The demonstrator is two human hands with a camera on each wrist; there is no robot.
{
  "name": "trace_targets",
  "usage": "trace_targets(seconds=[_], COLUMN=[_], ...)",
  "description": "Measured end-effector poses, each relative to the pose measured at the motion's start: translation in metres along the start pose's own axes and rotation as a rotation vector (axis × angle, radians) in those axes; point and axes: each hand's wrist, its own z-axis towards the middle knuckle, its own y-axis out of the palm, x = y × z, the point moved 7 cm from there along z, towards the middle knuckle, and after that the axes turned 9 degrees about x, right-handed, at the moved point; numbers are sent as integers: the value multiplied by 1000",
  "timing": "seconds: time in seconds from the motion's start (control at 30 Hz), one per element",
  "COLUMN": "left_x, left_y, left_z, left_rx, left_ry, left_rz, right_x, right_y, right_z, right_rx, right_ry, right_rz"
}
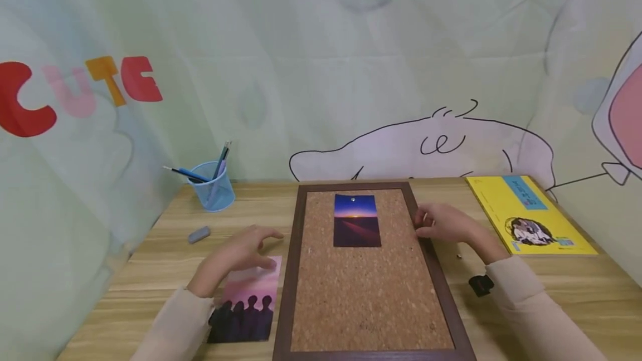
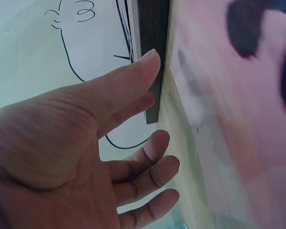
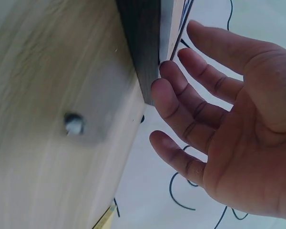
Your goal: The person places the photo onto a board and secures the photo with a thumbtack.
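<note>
A framed cork board [image 1: 371,299] lies on the table, with a sunset photo [image 1: 356,227] fixed near its top by a pushpin [image 1: 353,199]. My left hand [image 1: 243,252] hovers over the top of a pink photo [image 1: 251,299] with dark silhouettes, left of the board. Its fingers are spread and hold nothing in the left wrist view. Along the board's right side is my right hand [image 1: 443,223], fingertips right at the dark frame, fingers loosely bent with nothing between them. A small pushpin [image 3: 74,123] rests on the table near the right hand.
At the back left stands a blue mesh pen cup [image 1: 213,191] with several pens. A grey eraser [image 1: 199,234] lies in front of it. A yellow book [image 1: 529,216] sits at the right, and a patterned curtain [image 1: 281,71] hangs behind the table.
</note>
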Motion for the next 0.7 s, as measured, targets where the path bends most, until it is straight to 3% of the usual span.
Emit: trace_targets(seconds=[0.2,0.43,0.7], left_x=[-9,-23,-29], left_y=[-2,-1,-9], left_z=[-16,-29,-44], left_rx=[-51,-52,-51], left_ry=[-8,-40,-53], left_rz=[-54,-25,12], right_x=[4,14,26], right_y=[-4,-7,-7], right_z=[-11,-26,-39], right_rx=[2,-14,-64], right_ry=[-28,-23,10], right_rz=[-34,-59,-79])
